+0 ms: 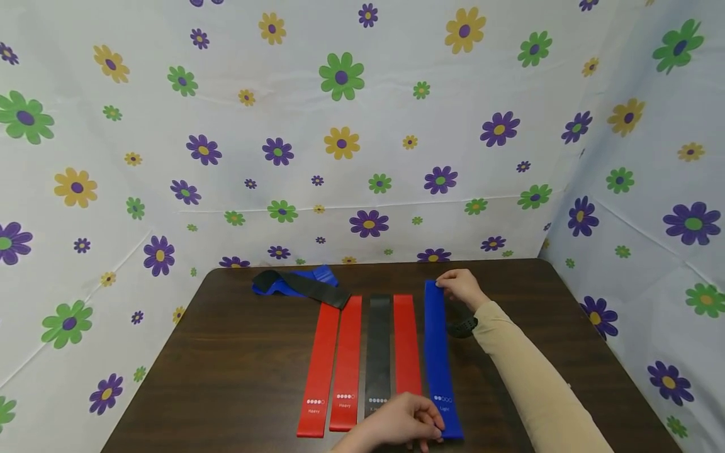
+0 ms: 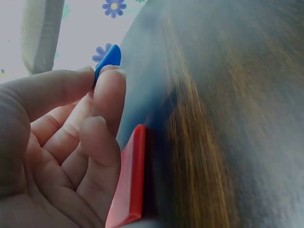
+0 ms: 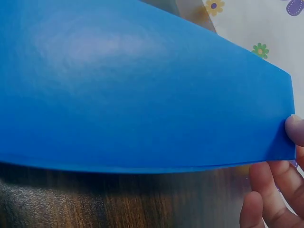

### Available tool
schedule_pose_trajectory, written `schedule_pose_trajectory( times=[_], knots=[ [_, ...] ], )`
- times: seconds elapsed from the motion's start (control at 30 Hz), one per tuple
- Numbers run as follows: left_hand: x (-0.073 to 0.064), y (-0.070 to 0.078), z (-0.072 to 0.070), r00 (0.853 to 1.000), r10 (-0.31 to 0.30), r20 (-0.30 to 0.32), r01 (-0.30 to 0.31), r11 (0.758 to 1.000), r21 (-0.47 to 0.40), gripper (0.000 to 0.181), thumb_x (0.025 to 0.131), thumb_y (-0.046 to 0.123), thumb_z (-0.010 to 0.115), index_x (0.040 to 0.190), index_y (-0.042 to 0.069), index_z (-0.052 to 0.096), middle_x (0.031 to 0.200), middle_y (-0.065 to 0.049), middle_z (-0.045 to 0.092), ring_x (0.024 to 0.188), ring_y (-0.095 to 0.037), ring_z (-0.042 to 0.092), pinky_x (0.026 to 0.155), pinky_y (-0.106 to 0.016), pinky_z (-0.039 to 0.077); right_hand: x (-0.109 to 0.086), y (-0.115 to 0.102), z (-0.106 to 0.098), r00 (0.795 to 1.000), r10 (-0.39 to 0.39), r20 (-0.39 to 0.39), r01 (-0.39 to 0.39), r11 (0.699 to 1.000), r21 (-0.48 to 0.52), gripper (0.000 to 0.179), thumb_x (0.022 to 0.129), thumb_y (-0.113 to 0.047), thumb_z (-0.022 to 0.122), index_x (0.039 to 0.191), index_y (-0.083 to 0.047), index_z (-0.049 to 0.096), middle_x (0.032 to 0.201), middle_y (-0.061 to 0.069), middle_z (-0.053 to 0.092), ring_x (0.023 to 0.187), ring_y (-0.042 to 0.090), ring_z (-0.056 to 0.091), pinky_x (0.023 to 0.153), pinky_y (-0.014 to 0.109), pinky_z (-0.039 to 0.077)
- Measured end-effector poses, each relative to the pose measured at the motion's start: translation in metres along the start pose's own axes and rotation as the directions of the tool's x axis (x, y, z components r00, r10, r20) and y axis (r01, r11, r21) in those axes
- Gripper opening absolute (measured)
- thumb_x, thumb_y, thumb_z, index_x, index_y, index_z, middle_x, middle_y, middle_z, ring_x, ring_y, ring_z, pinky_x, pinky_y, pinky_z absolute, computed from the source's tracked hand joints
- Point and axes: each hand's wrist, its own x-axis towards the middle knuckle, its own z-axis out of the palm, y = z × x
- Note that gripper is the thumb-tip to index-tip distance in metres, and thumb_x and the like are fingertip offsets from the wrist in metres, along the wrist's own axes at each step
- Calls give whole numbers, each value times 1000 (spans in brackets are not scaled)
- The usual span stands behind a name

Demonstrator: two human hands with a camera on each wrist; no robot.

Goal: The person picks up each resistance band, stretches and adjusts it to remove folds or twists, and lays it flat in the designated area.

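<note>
A blue resistance band point(image 1: 437, 352) marked "Light" stretches lengthwise at the right of a row of bands. My right hand point(image 1: 463, 288) pinches its far end, and my left hand point(image 1: 399, 420) pinches the near end. Between left thumb and finger, the left wrist view shows the blue end, with a red band's edge point(image 2: 135, 175) below the hand. In the right wrist view the blue surface point(image 3: 142, 95) bows, its lower edge apart from the wood. To its left lie a red band point(image 1: 406, 346), partly hidden by my left hand, and a black band point(image 1: 379, 346).
Two more red bands point(image 1: 346, 358), point(image 1: 320, 371) marked "Heavy" lie farther left. A loose pile holds a black band point(image 1: 317, 289) crossing a blue band point(image 1: 325, 275) at the back left. The dark wooden table point(image 1: 226, 371) meets flower-printed cloth point(image 1: 306, 119) at its back edge.
</note>
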Motion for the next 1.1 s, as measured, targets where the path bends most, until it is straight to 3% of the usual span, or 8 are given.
schedule_pose_trajectory(
  times=[0.4, 0.73, 1.1],
  knots=[
    [7, -2, 0, 1000, 10, -15, -10, 999, -36, 4, 90, 8, 67, 88, 9, 70, 74, 1, 70, 51, -4, 58, 39, -18, 39, 1, -2, -4, 1000, -7, -30, 7, 1000, -9, 26, 94, -15, 63, 107, 7, 67, 95, 19, 66, 83, 34, 62, 68, 39, 54],
    [10, -2, -1, 1000, 2, -4, -2, 999, -40, 4, 90, 8, 66, 89, 7, 70, 73, 0, 70, 50, -3, 57, 38, -17, 38, 1, 1, 1, 999, 8, -38, -9, 1000, -18, 25, 94, -16, 63, 107, 6, 68, 92, 16, 66, 76, 23, 60, 66, 35, 53],
    [12, -2, -3, 999, -19, 30, 20, 999, -45, 5, 91, 7, 66, 89, 5, 70, 72, 1, 69, 51, -3, 57, 39, -17, 39, 0, 5, 7, 999, 24, -33, -24, 999, -28, 26, 94, -17, 63, 108, 4, 68, 99, 17, 65, 79, 25, 60, 66, 33, 52]
  ],
)
